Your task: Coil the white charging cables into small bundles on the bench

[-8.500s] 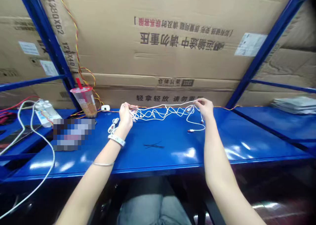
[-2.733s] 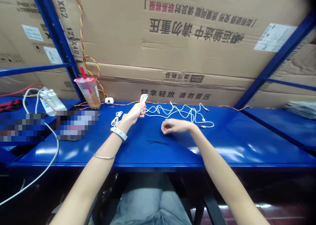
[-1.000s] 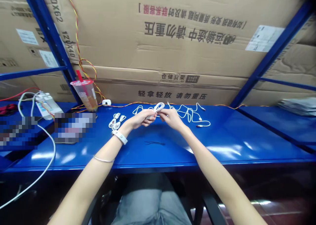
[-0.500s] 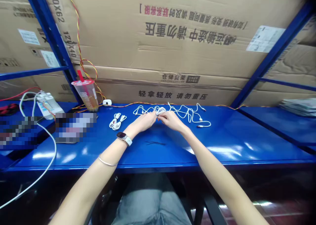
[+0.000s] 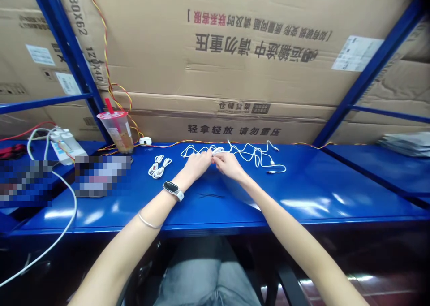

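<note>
Coiled white cable [image 5: 219,150], one: gathered in a small bundle between the two hands, above the worktop [image 5: 319,176].

Left hand [image 5: 199,163], one: fingers closed on the bundle's left side, apparently to hold its loops together. Right hand [image 5: 230,164], one: narrow, thumb and finger pinched on the bundle's near right side; the two hands meet at one spot, likely so that one steadies while the other works. Whether a tie lies between the fingertips cannot be told.

Loose white cables [image 5: 258,156], several, tangled: behind both hands and out to the right of the right hand, seemingly set back to leave working room.

Finished coils [image 5: 160,167], two, side by side: left of the left hand, seemingly grouped apart from the tangle.

Dark thin ties [image 5: 211,195], a few: nearer the body than both hands, between the forearms, presumably for easy reach.

Lidded cup [image 5: 117,130], one, with red straw: far left of the left hand, beyond the coils.
</note>
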{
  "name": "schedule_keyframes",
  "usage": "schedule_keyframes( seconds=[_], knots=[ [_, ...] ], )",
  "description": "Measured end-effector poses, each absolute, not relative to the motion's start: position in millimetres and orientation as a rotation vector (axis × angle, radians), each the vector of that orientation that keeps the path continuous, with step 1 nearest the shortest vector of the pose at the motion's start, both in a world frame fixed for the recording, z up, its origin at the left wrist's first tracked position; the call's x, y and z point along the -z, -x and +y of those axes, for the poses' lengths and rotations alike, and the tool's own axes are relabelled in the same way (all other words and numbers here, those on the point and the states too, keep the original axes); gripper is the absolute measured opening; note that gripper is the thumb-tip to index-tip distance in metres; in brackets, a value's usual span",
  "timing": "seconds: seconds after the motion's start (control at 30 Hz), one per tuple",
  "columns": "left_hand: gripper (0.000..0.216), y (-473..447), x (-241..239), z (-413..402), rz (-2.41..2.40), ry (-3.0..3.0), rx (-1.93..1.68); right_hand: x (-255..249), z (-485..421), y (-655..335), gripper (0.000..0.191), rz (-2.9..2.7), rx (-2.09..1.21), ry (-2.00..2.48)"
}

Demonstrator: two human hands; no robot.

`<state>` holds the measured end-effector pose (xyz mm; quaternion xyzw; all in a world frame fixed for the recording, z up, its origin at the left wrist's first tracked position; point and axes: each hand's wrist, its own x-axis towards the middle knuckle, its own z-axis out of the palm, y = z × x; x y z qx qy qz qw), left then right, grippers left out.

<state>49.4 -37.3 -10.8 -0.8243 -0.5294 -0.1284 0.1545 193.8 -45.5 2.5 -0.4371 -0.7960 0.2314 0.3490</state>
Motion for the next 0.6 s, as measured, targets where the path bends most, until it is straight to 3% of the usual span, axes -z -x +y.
schedule_keyframes(
  seconds=[0.17,0.47,0.6],
  knots=[
    [0.026,-49,8,-39,-1.524,2.347,0.359,3,-44,-193,0.021,-1.888,-0.924,1.074],
    [0.032,-49,4,-42,-1.525,2.339,0.427,0,-46,-195,0.024,-1.867,-1.011,1.024],
    [0.033,-46,3,-43,-1.603,2.409,0.514,-13,-50,-202,0.038,-1.929,-1.12,0.986]
  ],
)
